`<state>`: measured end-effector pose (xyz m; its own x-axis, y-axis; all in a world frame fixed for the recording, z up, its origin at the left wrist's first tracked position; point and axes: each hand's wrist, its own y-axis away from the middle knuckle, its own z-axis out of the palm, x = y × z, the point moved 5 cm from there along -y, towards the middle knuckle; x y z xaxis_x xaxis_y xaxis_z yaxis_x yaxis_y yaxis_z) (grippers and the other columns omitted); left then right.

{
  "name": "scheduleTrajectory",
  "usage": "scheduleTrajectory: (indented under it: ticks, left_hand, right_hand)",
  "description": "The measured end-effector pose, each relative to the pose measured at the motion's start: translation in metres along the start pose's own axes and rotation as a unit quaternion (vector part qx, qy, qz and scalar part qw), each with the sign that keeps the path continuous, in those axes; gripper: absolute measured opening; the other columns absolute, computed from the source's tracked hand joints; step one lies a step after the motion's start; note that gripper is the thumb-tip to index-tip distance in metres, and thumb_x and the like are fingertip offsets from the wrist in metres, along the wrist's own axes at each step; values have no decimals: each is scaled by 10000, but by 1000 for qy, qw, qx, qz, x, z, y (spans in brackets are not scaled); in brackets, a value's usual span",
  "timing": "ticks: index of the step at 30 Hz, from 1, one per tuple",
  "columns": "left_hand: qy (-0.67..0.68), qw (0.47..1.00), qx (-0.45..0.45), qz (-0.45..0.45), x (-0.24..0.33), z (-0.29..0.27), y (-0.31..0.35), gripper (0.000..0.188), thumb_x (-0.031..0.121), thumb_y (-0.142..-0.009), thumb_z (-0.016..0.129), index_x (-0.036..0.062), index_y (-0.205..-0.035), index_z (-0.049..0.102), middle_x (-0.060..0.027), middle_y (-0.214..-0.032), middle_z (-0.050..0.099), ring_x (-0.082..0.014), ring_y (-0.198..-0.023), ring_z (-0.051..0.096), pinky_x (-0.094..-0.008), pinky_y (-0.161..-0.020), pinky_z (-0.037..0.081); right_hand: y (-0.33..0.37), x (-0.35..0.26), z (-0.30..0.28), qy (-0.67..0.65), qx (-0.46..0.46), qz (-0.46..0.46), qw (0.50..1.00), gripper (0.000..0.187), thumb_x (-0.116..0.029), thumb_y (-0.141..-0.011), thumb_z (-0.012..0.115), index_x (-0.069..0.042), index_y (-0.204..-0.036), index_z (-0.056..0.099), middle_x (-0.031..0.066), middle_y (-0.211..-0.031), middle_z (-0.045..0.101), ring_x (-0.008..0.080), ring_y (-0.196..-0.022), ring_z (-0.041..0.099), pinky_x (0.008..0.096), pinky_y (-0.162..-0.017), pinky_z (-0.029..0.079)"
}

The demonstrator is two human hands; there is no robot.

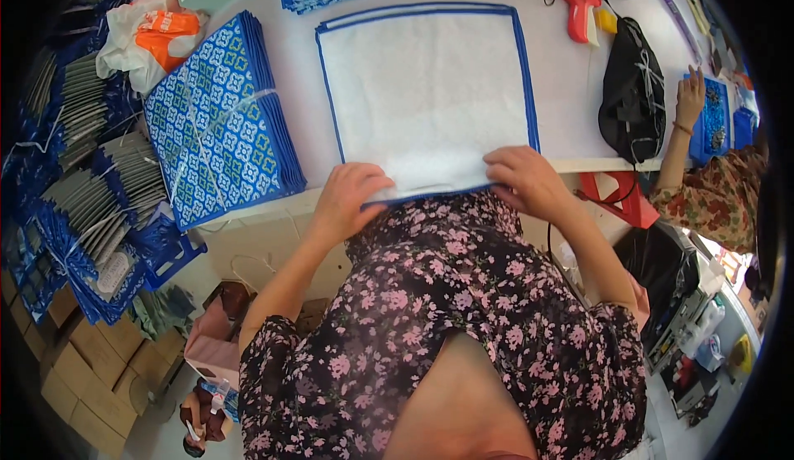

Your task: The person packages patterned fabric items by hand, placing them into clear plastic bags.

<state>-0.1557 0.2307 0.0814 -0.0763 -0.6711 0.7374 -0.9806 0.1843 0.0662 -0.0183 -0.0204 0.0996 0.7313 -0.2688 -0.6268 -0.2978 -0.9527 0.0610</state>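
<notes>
Cloth (430, 88), white with blue edging, lies on the table (571, 121), near side at its brink; the left hand (343, 200) and right hand (533, 183) seem to pinch its near corners, fingers closed — best kept level, evenly tensioned, so the border stays straight.

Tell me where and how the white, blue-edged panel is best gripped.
The white panel is probably best pinched at both ends of its blue near edge, from the near side of the table: it lies mostly flat, with that edge along the front, where the left hand and right hand are.
</notes>
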Motion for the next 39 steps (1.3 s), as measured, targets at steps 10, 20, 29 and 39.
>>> scheduleTrajectory:
  ticks: [10, 20, 29, 39]
  left_hand:
    - [76, 996, 49, -2, -6, 0, 3, 199, 67, -825, 654, 81, -1018, 700, -83, -1055, 685, -282, -1001, 621, -384, -896, 477]
    - [61, 963, 236, -113, 4, -23, 11, 110, 61, -863, 624, 69, -935, 706, -94, -946, 709, -282, -926, 640, -362, -865, 472]
    - [138, 944, 224, -201, -20, -48, -28, 122, 68, -864, 636, 60, -958, 712, -101, -913, 696, -250, -859, 631, -339, -818, 456]
    - [180, 860, 373, -299, -94, -60, -112, 288, 46, -817, 719, 75, -1094, 647, -95, -896, 643, -216, -828, 611, -338, -764, 480]
  right_hand:
    - [3, 17, -8, -133, 9, 173, 976, 120, -95, -899, 622, -3, -970, 652, 138, -1026, 693, 321, -981, 642, 387, -870, 504]
    - [48, 15, -36, 0, 159, 90, 983, 239, -18, -752, 709, -69, -985, 692, 91, -1046, 701, 305, -974, 641, 384, -846, 503]
    - [10, 49, -63, -146, 129, 257, 947, 121, -72, -823, 732, -22, -922, 682, 53, -844, 678, 163, -743, 619, 275, -670, 485]
    - [-74, 114, -74, -149, 284, 368, 873, 202, -170, -880, 726, 20, -895, 658, 23, -679, 608, 57, -607, 489, 229, -554, 401]
